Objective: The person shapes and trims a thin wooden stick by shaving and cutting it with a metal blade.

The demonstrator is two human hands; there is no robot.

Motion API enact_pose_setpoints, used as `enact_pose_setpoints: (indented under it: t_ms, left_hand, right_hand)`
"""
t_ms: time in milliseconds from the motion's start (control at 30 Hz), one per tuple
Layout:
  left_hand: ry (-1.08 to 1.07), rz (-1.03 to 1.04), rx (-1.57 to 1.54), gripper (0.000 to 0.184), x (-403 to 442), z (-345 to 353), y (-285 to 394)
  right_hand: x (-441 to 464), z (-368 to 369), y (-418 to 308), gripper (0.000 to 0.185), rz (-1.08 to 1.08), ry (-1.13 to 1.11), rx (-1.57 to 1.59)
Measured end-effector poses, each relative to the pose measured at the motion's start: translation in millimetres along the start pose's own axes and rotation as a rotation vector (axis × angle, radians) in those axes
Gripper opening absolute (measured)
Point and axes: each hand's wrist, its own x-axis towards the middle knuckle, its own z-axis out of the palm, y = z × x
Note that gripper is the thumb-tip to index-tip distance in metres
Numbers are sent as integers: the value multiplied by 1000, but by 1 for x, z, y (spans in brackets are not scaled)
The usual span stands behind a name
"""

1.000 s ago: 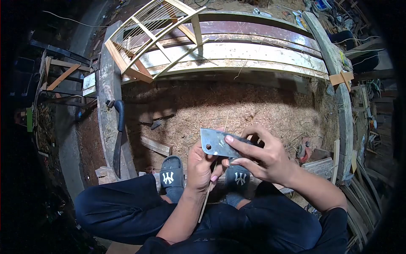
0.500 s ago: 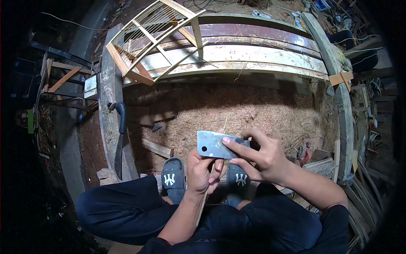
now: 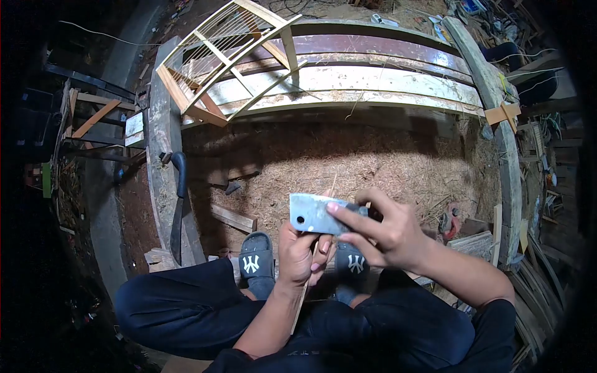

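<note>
Fingers of my right hand [image 3: 387,231] are closed around a broad metal blade [image 3: 314,214] with a round hole near its left end. My left hand [image 3: 298,256] is closed on a thin wooden strip [image 3: 300,306], just below the blade. The strip passes behind the blade, and its pointed tip shows above. Part of my left hand is hidden by the blade, so the contact between strip and blade cannot be made out.
A slatted wooden frame [image 3: 227,60] rests on the white plank [image 3: 373,79] at the back. A long knife [image 3: 178,205] lies on the left beam [image 3: 163,137]. Wood shavings cover the ground [image 3: 373,163]. A short wood block [image 3: 233,217] lies ahead of my left sandal [image 3: 255,258].
The blade has tilted and moved slightly left since the first frame, still in my right hand. The strip has slid slightly downward in my left hand.
</note>
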Motion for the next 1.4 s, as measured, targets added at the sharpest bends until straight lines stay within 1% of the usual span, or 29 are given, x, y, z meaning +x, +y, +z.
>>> enact_pose_setpoints:
  t_ms: [33,67,133,167,200,267,300,333,433,467,533,667,733,767,800,867,900,933,1000,1067,1100,1133,1200,1233,1267,1333,1400]
  left_hand:
    - [-26,16,6,39,-2,0,1]
    - [-26,14,5,39,-1,0,2]
    - [-15,-9,30,46,3,-1,1]
    - [-52,-11,-57,48,4,-6,-1]
    - [-55,-9,-55,48,3,-6,-1]
    - [-127,5,-152,43,-1,-4,0]
    - [-95,-6,-175,30,-3,2,5]
    - [-95,-7,-178,30,-2,1,3]
    - [-64,-12,-155,14,5,-8,-3]
    - [-65,-14,-151,14,6,-8,-2]
    - [-72,-6,-169,15,4,-6,-1]
    - [-58,-1,-182,18,4,-2,0]
    - [-94,-20,-127,21,-2,6,5]
    - [-130,2,-94,23,-4,7,4]
    - [-133,5,-95,23,-3,6,3]
    - [-133,35,-48,23,0,0,0]
    - [-92,12,-76,22,-1,0,0]
    - [-91,13,-79,22,0,0,-1]
    - [-130,6,-138,21,1,1,0]
    - [-159,5,-165,21,2,3,3]
    - [-132,-4,-145,22,1,5,4]
    - [-101,-16,-126,22,-1,7,5]
    - [-63,-36,-107,23,-3,6,4]
    - [-93,-16,-77,23,-2,4,3]
    - [-123,6,-47,23,0,3,3]
    - [-104,-16,-28,22,0,7,5]
    - [-84,11,27,23,-1,1,-1]
  right_hand:
    - [0,-5,-7,51,73,-63,74]
    - [-1,-3,-3,51,75,-64,74]
    - [1,3,13,52,140,60,50]
    - [2,1,14,52,126,63,31]
    - [2,-1,9,52,124,66,29]
    - [-1,-4,-4,52,63,-33,60]
    - [-3,0,-2,51,56,24,69]
    - [-3,2,1,51,56,22,67]
    - [-4,7,4,50,89,-20,-5]
    - [-4,9,5,50,91,-17,-5]
    - [-3,12,8,47,31,60,-34]
    - [-1,9,11,46,27,45,-87]
    - [-1,10,30,48,181,172,-34]
    - [0,2,35,50,124,178,-125]
    - [2,-3,30,50,120,178,-127]
    - [1,-5,13,51,0,65,-31]
    - [0,-1,6,51,-25,26,-14]
    - [-2,9,7,52,-76,103,10]
    - [-2,4,10,52,73,30,6]
    - [-3,2,14,51,48,40,-43]
    - [-2,1,16,50,20,45,-91]
    - [-3,0,9,50,-6,-1,-65]
    - [-5,2,7,52,24,-11,-25]
    - [-5,4,11,52,27,-13,-24]
    - [-5,7,18,53,46,23,-47]
    - [-3,5,18,53,64,65,-72]
    - [-4,0,3,53,60,-49,-55]
